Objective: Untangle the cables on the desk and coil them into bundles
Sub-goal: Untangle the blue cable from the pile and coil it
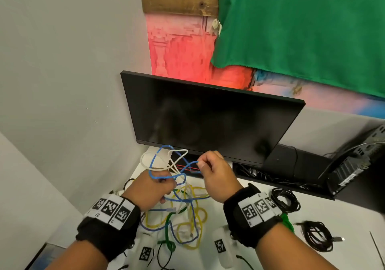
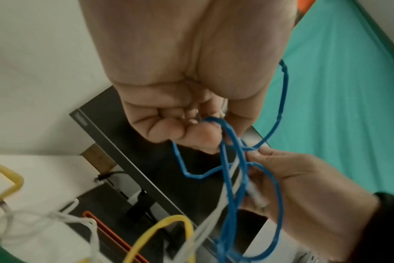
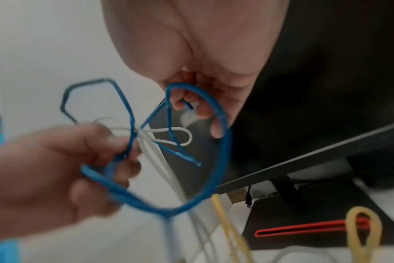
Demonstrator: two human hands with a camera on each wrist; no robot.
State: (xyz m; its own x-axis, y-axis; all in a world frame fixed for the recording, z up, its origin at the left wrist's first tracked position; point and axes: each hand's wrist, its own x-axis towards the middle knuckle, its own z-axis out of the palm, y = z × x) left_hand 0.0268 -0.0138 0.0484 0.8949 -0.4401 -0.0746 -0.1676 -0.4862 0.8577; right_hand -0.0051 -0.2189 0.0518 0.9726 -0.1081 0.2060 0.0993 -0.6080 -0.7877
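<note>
Left hand (image 1: 154,188) grips blue cable (image 1: 160,155); right hand (image 1: 216,176) pinches its plug, seen only by wrist view.

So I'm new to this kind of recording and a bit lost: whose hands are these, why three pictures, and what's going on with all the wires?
No machine here: a person works with bare hands, wearing black wrist straps with printed markers. The big picture comes from a camera on their head, looking down at the desk. The other two come from cameras on each wrist, looking along the palm to the fingers, so they look odd and close.

The left hand grips loops of a blue cable and a white cable, lifted above the desk. The right hand pinches another part of the blue cable.

Below, on the white desk, lies a tangle with yellow cables and a green cable. To the right lie black cable bundles. Behind stands a dark monitor.
</note>
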